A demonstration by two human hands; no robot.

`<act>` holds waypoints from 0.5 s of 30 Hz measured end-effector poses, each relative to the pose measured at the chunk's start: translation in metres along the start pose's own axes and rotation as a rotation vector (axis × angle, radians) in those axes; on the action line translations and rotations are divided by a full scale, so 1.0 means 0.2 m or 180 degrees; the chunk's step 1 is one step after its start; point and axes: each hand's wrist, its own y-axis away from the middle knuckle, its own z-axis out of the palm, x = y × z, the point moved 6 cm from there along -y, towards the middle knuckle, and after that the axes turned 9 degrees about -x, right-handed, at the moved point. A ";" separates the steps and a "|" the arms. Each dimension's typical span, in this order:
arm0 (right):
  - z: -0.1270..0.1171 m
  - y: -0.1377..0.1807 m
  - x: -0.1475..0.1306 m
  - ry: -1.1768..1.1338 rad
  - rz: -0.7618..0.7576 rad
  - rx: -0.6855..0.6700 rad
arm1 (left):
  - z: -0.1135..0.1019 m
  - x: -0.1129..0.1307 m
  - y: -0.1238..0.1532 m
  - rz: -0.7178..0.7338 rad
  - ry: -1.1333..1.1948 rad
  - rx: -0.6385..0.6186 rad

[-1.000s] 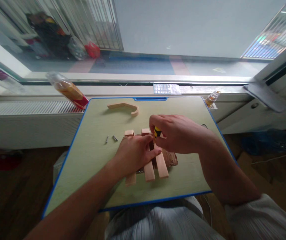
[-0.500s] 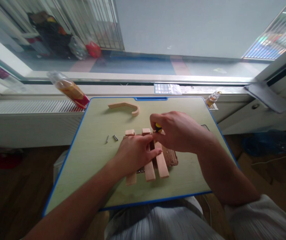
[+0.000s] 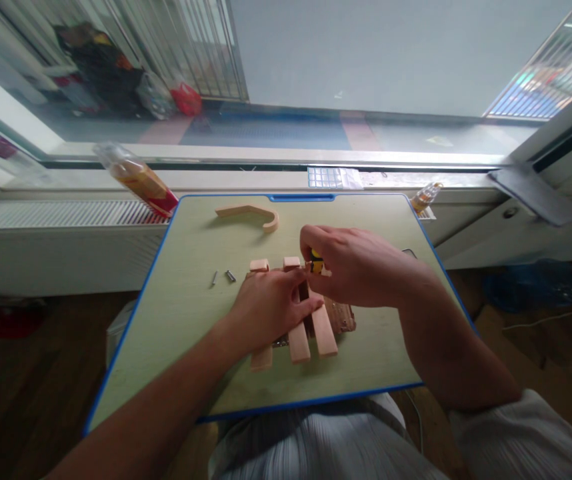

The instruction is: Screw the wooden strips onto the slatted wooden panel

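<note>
My right hand [image 3: 353, 263] is closed around a yellow-and-black screwdriver handle [image 3: 317, 261], held upright over the far part of the right-hand wooden strip; its tip is hidden. My left hand [image 3: 273, 303] lies across the wooden strips and grips them, with the thumb on the right-hand strip [image 3: 324, 330] and the index finger reaching close to the screwdriver. The middle strip [image 3: 299, 347] and the left strip [image 3: 261, 359] come out from under that hand. Beneath them is a brown, rough-edged piece, probably corrugated cardboard [image 3: 343, 316].
A hook-shaped wooden piece [image 3: 249, 210] lies on the far part of the blue-edged table [image 3: 176, 320]. Screws [image 3: 231, 276] rest left of the strips. A bottle [image 3: 141, 180] stands beyond the left corner, a smaller one [image 3: 426, 197] beyond the right. A plastic packet [image 3: 335, 178] is on the sill.
My right hand has turned slightly and lowered a little around the screwdriver, so more of the yellow handle shows. My left hand and the strips have hardly moved.
</note>
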 end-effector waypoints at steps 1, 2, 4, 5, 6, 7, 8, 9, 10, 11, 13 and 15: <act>0.01 0.00 -0.01 -0.0065 -0.0093 -0.0046 | 0.00 0.00 0.00 0.0010 -0.0030 0.0017; 0.01 0.01 -0.02 -0.0104 -0.0154 -0.0088 | 0.00 0.00 0.00 0.0026 -0.0057 0.0028; 0.03 0.01 -0.03 -0.0089 -0.0180 -0.0122 | 0.00 0.00 0.00 0.0043 -0.0078 0.0053; 0.03 0.01 -0.04 -0.0043 -0.0161 -0.0109 | 0.00 0.00 0.00 0.0041 -0.0070 0.0068; 0.03 0.01 -0.04 0.0014 -0.0138 -0.0090 | 0.00 0.00 0.00 0.0042 -0.0059 0.0081; 0.03 0.01 -0.05 0.0077 -0.0122 -0.0070 | 0.00 0.00 0.00 0.0045 -0.0048 0.0096; 0.03 0.01 -0.06 0.0139 -0.0109 -0.0046 | 0.00 0.00 0.00 0.0049 -0.0042 0.0113; 0.03 0.01 -0.07 0.0191 -0.0106 -0.0028 | 0.00 0.00 0.01 0.0053 -0.0037 0.0125; 0.03 0.01 -0.07 0.0233 -0.0096 -0.0010 | -0.01 0.01 0.01 0.0057 -0.0025 0.0124; 0.02 0.01 -0.07 0.0266 -0.0071 0.0012 | -0.01 0.01 0.01 0.0052 -0.0003 0.0115; 0.01 0.00 -0.06 0.0306 0.0019 0.0068 | -0.01 0.01 0.01 0.0028 0.0063 0.0065; 0.01 -0.01 -0.05 0.0325 0.0115 0.0106 | -0.01 0.01 0.01 -0.0009 0.0099 0.0038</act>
